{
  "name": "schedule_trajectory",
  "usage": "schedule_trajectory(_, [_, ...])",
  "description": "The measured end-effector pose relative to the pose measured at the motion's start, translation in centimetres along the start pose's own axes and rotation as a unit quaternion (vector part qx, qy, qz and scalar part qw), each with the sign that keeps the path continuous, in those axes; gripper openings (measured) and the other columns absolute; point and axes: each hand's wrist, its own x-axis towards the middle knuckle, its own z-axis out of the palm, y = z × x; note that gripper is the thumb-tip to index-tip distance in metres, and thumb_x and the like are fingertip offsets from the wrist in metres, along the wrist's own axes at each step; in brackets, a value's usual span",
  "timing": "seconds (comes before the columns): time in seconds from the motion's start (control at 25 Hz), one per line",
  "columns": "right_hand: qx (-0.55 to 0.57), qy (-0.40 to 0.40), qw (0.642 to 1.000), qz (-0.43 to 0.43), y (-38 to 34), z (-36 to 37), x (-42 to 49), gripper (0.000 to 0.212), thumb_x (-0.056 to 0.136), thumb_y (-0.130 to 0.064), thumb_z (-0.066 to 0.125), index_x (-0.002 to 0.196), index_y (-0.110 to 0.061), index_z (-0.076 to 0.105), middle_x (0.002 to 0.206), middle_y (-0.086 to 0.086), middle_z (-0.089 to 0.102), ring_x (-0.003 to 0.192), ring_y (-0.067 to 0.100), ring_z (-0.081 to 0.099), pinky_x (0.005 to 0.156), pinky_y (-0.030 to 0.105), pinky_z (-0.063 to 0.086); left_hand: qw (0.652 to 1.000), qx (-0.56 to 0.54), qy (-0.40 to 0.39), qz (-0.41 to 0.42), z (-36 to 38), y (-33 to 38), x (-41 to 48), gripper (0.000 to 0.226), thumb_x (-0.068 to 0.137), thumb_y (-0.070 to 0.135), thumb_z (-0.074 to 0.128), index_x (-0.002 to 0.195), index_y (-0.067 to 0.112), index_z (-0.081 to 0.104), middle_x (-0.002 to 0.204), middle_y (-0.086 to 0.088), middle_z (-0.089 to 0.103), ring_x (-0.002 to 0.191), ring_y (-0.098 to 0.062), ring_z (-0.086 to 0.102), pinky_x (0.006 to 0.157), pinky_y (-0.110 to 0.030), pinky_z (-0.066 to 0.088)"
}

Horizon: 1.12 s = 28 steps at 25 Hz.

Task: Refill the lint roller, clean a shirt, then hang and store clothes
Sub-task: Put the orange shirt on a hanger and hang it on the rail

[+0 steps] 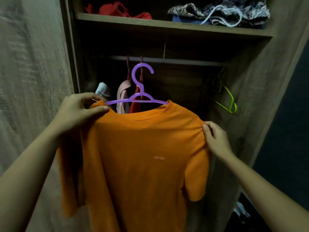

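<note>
An orange T-shirt (137, 156) hangs in front of me on a purple plastic hanger (140, 91), whose hook is free in the air just below the wardrobe rail (184, 61). My left hand (78, 111) pinches the shirt's left shoulder by the collar, over the hanger's arm. My right hand (215, 139) grips the fabric at the right shoulder seam. The hanger's right arm is hidden inside the shirt.
The open wardrobe holds a pink garment (122, 96) and a red one on the rail, plus an empty green hanger (229, 101) at the right. A shelf (167, 24) above carries red and patterned folded clothes. The wardrobe door (33, 64) stands at my left.
</note>
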Motion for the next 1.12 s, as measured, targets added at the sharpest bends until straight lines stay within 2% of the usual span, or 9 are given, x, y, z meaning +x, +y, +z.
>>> schedule_trajectory(0.12, [0.138,-0.040,0.986,0.086,-1.0,-0.1,0.4,0.026,0.099,-0.027,0.038,0.090,-0.018,0.061,0.080,-0.004,0.063,0.078,0.012,0.058,0.071,0.020,0.044,0.999,0.036,-0.017,0.008,-0.9,-0.8,-0.3,0.026,0.075,0.030,0.075,0.097,0.033,0.063,0.095,0.000,0.067,0.087,-0.012,0.061,0.069,-0.015,0.043])
schedule_trajectory(0.24, [0.342,-0.040,0.913,0.218,-2.3,-0.9,1.7,0.030,0.098,-0.026,0.039,0.075,-0.020,0.058,0.060,-0.009,0.067,0.062,0.003,0.062,0.065,0.021,0.047,0.998,0.024,-0.056,0.008,-2.0,-1.4,-0.7,0.027,0.070,0.033,0.076,0.091,0.044,0.063,0.089,0.008,0.070,0.083,0.006,0.061,0.069,-0.007,0.045])
schedule_trajectory(0.32, [0.251,-0.095,0.933,0.239,-2.6,-1.0,2.7,0.029,0.098,-0.027,0.039,0.079,-0.019,0.059,0.073,-0.005,0.071,0.075,0.011,0.064,0.070,0.024,0.046,0.999,-0.013,-0.053,-0.004,-2.1,-1.6,-0.8,0.025,0.068,0.037,0.075,0.091,0.041,0.066,0.091,0.012,0.071,0.085,0.009,0.060,0.072,-0.006,0.045])
schedule_trajectory(0.4, [0.099,-0.095,0.980,0.141,-2.7,-0.8,3.4,0.025,0.099,-0.030,0.037,0.093,-0.020,0.060,0.099,0.000,0.066,0.096,0.017,0.060,0.080,0.025,0.041,0.999,-0.036,-0.035,-0.017,-1.5,-1.7,-1.1,0.027,0.071,0.033,0.075,0.097,0.034,0.068,0.094,0.005,0.070,0.086,0.001,0.061,0.073,-0.011,0.046])
schedule_trajectory(0.48, [0.060,-0.104,0.993,0.001,-4.2,-0.9,3.5,0.028,0.097,-0.038,0.034,0.105,-0.025,0.058,0.101,-0.009,0.062,0.098,-0.002,0.057,0.084,0.018,0.040,0.998,-0.050,-0.021,-0.020,-0.3,-1.0,-1.2,0.025,0.073,0.030,0.075,0.097,0.035,0.066,0.093,0.008,0.068,0.084,0.002,0.060,0.069,-0.007,0.044])
schedule_trajectory(0.56, [-0.014,-0.192,0.976,-0.097,-6.2,-0.9,3.5,0.025,0.096,-0.041,0.036,0.098,-0.030,0.059,0.092,-0.017,0.062,0.087,-0.011,0.056,0.078,0.015,0.042,0.998,-0.048,-0.033,-0.012,0.9,0.4,-1.1,0.026,0.075,0.032,0.073,0.096,0.041,0.060,0.093,0.022,0.060,0.082,0.007,0.058,0.069,-0.007,0.042])
schedule_trajectory(0.8, [0.007,-0.174,0.984,-0.044,-5.3,-0.6,3.1,0.032,0.091,-0.047,0.036,0.083,-0.025,0.057,0.074,0.000,0.058,0.076,0.016,0.059,0.078,0.044,0.047,0.981,-0.059,-0.186,-0.010,-1.0,-0.5,0.1,0.039,0.068,0.068,0.059,0.095,0.040,0.066,0.085,0.015,0.070,0.086,0.005,0.064,0.067,-0.013,0.050])
schedule_trajectory(0.92, [0.027,-0.164,0.986,-0.030,-5.8,-0.6,2.9,0.034,0.089,-0.052,0.034,0.082,-0.029,0.058,0.076,0.002,0.060,0.077,0.018,0.060,0.079,0.046,0.048,0.976,-0.129,-0.175,0.014,-0.7,-0.6,-0.3,0.044,0.076,0.061,0.054,0.088,0.023,0.073,0.086,0.008,0.072,0.081,-0.005,0.068,0.071,-0.020,0.054])
schedule_trajectory(1.12, [-0.014,-0.133,0.991,-0.031,-6.4,-0.7,3.4,0.030,0.090,-0.053,0.035,0.085,-0.036,0.059,0.079,-0.004,0.063,0.081,0.013,0.061,0.081,0.048,0.049,0.975,-0.174,-0.140,0.000,0.6,-0.6,-0.2,0.026,0.087,0.042,0.060,0.085,0.019,0.072,0.084,0.003,0.072,0.080,-0.009,0.068,0.073,-0.027,0.053])
